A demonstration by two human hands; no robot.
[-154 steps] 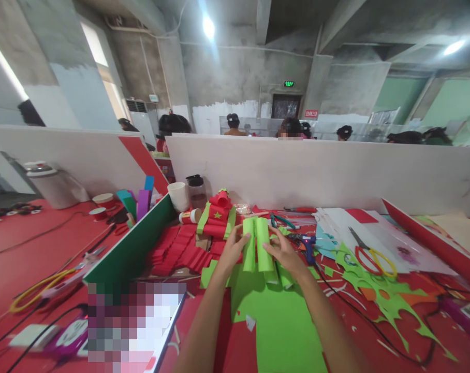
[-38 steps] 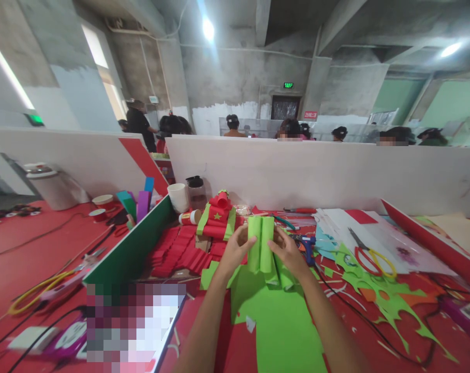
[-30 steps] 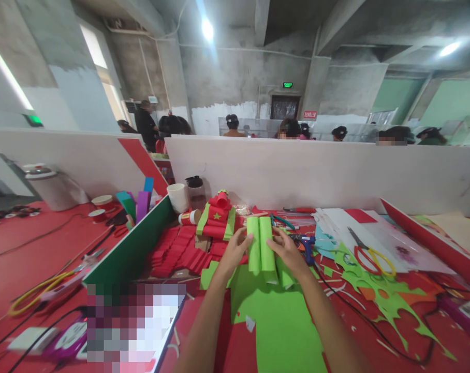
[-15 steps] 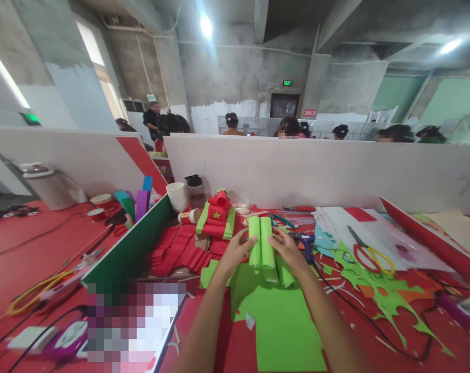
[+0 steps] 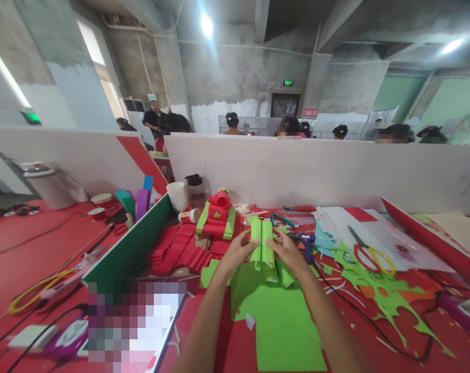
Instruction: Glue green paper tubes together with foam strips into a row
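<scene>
Two bright green paper rolls stand side by side in the middle, pressed together. My left hand [image 5: 239, 249] is closed around the outside of the left paper roll [image 5: 255, 243], its thumb on the near face. On the other side, my right hand [image 5: 284, 247] grips the right paper roll [image 5: 267, 243] the same way. More rolled green pieces lie just below and beside them, partly covered by my right hand. Flat green sheets [image 5: 285, 321] spread beneath my forearms. Left of my hands sits a red rolled-paper piece [image 5: 217, 215] with green strips and a star.
Red folded strips [image 5: 176, 251] lie by a green divider [image 5: 130, 243]. A blue glue gun [image 5: 308, 246] is close to my right hand, with scissors [image 5: 369, 254] and green scraps [image 5: 390, 290] further right. A phone [image 5: 153, 326] is at front left. Beyond the white partition [image 5: 297, 166] are several people.
The two green rolls have shifted very slightly to the right, and their tops tilt a little more toward me. Both hands keep their hold.
</scene>
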